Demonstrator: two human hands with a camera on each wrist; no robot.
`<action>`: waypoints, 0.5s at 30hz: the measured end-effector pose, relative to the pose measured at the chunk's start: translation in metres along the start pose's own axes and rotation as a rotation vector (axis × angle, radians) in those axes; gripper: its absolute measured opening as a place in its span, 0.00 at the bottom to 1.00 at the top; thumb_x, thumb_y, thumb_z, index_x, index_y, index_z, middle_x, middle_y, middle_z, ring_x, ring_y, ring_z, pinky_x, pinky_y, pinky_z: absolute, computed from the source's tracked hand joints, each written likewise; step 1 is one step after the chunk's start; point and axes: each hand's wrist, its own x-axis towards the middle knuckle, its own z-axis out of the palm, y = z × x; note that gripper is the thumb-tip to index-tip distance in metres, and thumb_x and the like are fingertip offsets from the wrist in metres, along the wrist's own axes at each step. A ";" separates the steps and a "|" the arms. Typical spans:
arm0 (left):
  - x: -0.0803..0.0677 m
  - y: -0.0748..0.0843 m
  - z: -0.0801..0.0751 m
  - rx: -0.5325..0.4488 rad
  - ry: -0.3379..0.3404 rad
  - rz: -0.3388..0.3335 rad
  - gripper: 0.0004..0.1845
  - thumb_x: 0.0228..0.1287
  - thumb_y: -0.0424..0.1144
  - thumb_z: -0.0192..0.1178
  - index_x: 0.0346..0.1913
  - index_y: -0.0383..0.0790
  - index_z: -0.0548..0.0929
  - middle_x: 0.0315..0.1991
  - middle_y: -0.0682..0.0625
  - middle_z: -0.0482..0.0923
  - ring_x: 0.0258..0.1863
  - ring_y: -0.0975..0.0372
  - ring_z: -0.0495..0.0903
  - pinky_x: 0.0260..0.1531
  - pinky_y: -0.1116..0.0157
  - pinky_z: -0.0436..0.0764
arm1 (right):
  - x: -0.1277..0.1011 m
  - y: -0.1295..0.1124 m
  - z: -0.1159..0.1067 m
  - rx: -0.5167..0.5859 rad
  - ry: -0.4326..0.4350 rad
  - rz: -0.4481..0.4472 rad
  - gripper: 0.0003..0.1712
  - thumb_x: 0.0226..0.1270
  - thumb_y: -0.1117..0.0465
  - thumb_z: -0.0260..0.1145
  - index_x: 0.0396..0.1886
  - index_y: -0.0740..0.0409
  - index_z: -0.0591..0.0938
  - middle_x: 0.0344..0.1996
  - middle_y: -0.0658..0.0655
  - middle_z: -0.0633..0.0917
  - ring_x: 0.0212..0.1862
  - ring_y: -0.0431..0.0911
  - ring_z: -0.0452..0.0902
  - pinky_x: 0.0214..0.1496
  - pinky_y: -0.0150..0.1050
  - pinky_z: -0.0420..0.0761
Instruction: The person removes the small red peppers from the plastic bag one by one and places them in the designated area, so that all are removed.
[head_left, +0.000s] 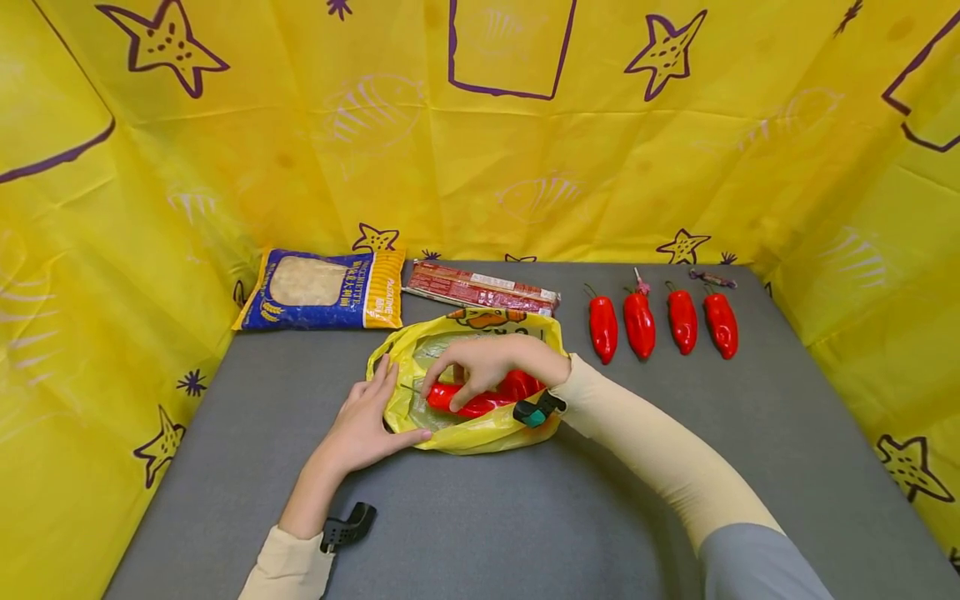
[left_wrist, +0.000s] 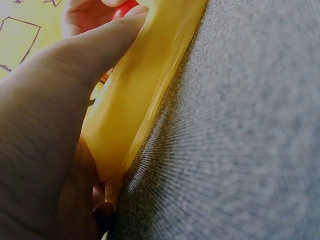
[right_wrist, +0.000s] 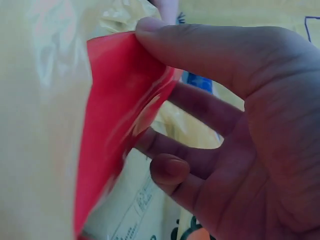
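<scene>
Already one red pepper (head_left: 480, 398) lies inside the yellow bag (head_left: 480, 429) at the middle of the tabletop (head_left: 225, 467) — the right hand (head_left: 491, 360) pinches it, fingers curled round it. The left hand (head_left: 367, 421) lies flat with straight fingers, pressing the bag's edge open. Four more peppers (head_left: 660, 325) wait in a row to the right — most of the packing looks left.

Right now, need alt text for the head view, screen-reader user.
A right hand holds a red pepper inside a yellow plastic bag that the left hand steadies on a grey table. Four more peppers lie behind.
</scene>
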 end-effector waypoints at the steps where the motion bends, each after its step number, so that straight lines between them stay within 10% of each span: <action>1: 0.000 0.000 0.000 0.001 0.000 0.001 0.69 0.56 0.76 0.68 0.86 0.36 0.49 0.88 0.42 0.37 0.76 0.39 0.59 0.68 0.33 0.67 | -0.001 0.000 -0.001 -0.005 0.013 -0.002 0.24 0.72 0.57 0.75 0.67 0.48 0.86 0.59 0.46 0.85 0.43 0.44 0.80 0.45 0.36 0.82; 15: -0.001 0.002 -0.001 -0.005 0.006 0.000 0.69 0.56 0.76 0.69 0.86 0.36 0.50 0.88 0.42 0.37 0.77 0.40 0.58 0.68 0.32 0.66 | -0.011 0.003 -0.011 -0.018 0.200 -0.089 0.27 0.75 0.56 0.72 0.71 0.56 0.81 0.66 0.50 0.84 0.52 0.45 0.82 0.57 0.40 0.83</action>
